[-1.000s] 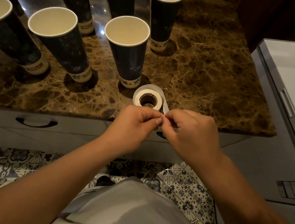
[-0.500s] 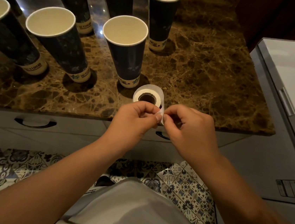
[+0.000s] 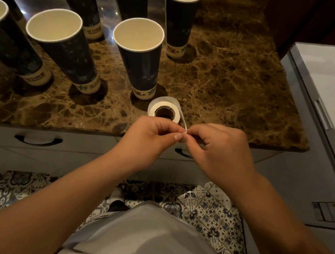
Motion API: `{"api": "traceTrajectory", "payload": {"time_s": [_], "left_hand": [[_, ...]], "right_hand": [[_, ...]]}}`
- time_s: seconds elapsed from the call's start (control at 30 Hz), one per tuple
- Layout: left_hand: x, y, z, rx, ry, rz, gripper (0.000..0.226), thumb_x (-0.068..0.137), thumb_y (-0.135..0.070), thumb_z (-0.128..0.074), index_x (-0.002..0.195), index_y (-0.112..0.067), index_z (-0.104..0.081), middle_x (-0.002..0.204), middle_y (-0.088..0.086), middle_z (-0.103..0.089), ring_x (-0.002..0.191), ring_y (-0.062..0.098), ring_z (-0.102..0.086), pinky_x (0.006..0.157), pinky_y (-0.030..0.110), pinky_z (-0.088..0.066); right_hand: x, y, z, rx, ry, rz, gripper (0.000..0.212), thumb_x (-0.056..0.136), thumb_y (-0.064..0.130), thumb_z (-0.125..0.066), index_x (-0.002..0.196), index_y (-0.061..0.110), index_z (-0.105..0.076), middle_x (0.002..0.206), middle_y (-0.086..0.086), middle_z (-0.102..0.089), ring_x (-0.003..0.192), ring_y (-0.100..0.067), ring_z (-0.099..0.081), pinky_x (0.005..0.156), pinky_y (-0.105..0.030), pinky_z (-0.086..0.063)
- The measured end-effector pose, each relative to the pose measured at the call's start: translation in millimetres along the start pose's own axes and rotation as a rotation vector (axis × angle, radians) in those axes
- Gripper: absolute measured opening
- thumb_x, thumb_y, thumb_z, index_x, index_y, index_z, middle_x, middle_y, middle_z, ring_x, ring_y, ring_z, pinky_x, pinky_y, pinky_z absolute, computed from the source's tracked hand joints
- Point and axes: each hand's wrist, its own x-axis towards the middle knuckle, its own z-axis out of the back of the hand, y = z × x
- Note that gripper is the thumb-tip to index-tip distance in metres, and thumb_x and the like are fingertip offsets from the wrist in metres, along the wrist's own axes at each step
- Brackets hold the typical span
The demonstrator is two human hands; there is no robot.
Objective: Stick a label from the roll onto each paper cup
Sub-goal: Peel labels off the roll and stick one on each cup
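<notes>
A white label roll (image 3: 163, 108) lies flat near the front edge of the brown marble counter (image 3: 229, 88). Its loose strip (image 3: 184, 121) runs down to my fingertips. My left hand (image 3: 150, 139) and my right hand (image 3: 214, 146) both pinch the strip's end between thumb and forefinger, just in front of the roll. Several tall dark paper cups stand open behind it; the nearest cup (image 3: 138, 56) is right behind the roll, another cup (image 3: 64, 50) to its left, and a third cup (image 3: 180, 17) at the back.
A white appliance (image 3: 332, 103) with a handle stands right of the counter. Drawers with dark handles (image 3: 37, 140) sit under the counter edge. Patterned floor tiles (image 3: 205, 210) lie below.
Both hands stay pinched on the strip's end in front of the roll. The roll and the cups have not moved.
</notes>
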Motion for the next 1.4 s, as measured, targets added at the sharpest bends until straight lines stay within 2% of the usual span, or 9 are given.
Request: {"api": "traceTrajectory", "payload": {"time_s": [0.1,0.37,0.53,0.73,0.87,1.0,1.1,1.23,1.4], "left_hand": [[0.2,-0.3,-0.2,0.075,-0.006,-0.045,0.014,0.089,-0.01,-0.066,0.095,-0.018,-0.077,0.09,-0.003,-0.077,0.089,0.006,-0.07,0.084,0.022,-0.055],[1.0,2.1,-9.0,0.127,-0.115,-0.039,0.012,0.088,-0.017,-0.067,0.088,-0.024,-0.076,0.082,-0.006,-0.075,0.083,0.009,-0.069,0.081,0.036,-0.058],[-2.5,-3.1,-11.8,-0.012,-0.152,0.059,0.015,0.091,-0.014,-0.062,0.085,-0.023,-0.073,0.077,-0.006,-0.073,0.07,0.0,-0.062,0.066,0.02,-0.049],[-6.6,-3.6,-6.8,-0.208,-0.231,0.21,0.013,0.094,-0.011,-0.058,0.093,-0.015,-0.07,0.078,-0.002,-0.071,0.068,0.005,-0.059,0.062,0.02,-0.049],[-8.8,-2.3,-3.8,-0.217,-0.252,0.215,0.013,0.092,-0.008,-0.059,0.095,-0.017,-0.068,0.079,0.005,-0.07,0.072,0.012,-0.059,0.062,0.019,-0.049],[-13.2,-1.3,-1.7,-0.037,-0.336,0.062,0.025,0.088,-0.012,-0.066,0.107,-0.026,-0.057,0.081,0.007,-0.063,0.072,0.023,-0.058,0.07,0.031,-0.053],[-20.4,-12.9,0.5,0.113,-0.354,-0.069,0.009,0.088,-0.019,-0.066,0.096,-0.021,-0.062,0.079,0.004,-0.06,0.065,0.016,-0.055,0.061,0.028,-0.05],[-26.3,-34.7,-0.8,-0.336,-0.051,0.255,0.029,0.092,-0.037,-0.058,0.079,-0.013,-0.067,0.064,-0.003,-0.054,0.058,0.009,-0.046,0.054,0.026,-0.037],[-28.6,-33.6,-0.2,-0.416,-0.059,0.342,0.017,0.091,-0.025,-0.06,0.079,-0.015,-0.062,0.064,-0.003,-0.053,0.058,0.008,-0.044,0.049,0.023,-0.033]], "right_hand": [[-1.3,2.8,-0.7,-0.082,0.011,0.003,0.026,0.092,0.031,-0.059,0.076,0.015,-0.071,0.064,0.001,-0.066,0.055,-0.018,-0.061,0.046,-0.036,-0.048],[-0.4,8.8,-6.6,-0.135,-0.034,-0.091,0.024,0.088,0.028,-0.057,0.071,0.014,-0.067,0.059,0.001,-0.063,0.05,-0.02,-0.057,0.042,-0.035,-0.045],[6.8,10.4,3.0,0.194,-0.063,-0.347,0.011,0.082,0.019,-0.067,0.072,0.018,-0.071,0.059,0.007,-0.065,0.052,-0.01,-0.058,0.048,-0.031,-0.051],[8.5,-0.2,15.3,0.736,-0.116,-0.702,0.021,0.086,0.001,-0.06,0.069,0.012,-0.068,0.062,-0.003,-0.07,0.058,-0.014,-0.068,0.052,-0.022,-0.05],[8.7,-0.9,19.1,0.827,-0.201,-0.776,0.023,0.089,0.002,-0.057,0.071,0.012,-0.067,0.06,0.0,-0.068,0.056,-0.011,-0.065,0.049,-0.018,-0.047],[4.0,1.7,20.1,0.541,-0.276,-0.619,0.016,0.087,0.009,-0.063,0.074,0.016,-0.069,0.065,0.001,-0.069,0.063,-0.014,-0.068,0.058,-0.03,-0.056],[-2.2,8.8,19.2,0.128,-0.317,-0.239,0.012,0.086,0.01,-0.065,0.077,0.013,-0.072,0.065,0.002,-0.067,0.056,-0.012,-0.061,0.05,-0.029,-0.051],[-9.7,20.4,7.2,-0.185,-0.296,0.113,0.02,0.09,0.015,-0.062,0.073,0.01,-0.071,0.06,-0.003,-0.063,0.049,-0.02,-0.055,0.042,-0.036,-0.044],[-15.5,31.7,1.9,-0.222,-0.297,0.237,0.021,0.092,0.017,-0.063,0.075,0.009,-0.073,0.062,-0.005,-0.066,0.052,-0.023,-0.061,0.043,-0.037,-0.046]]}}
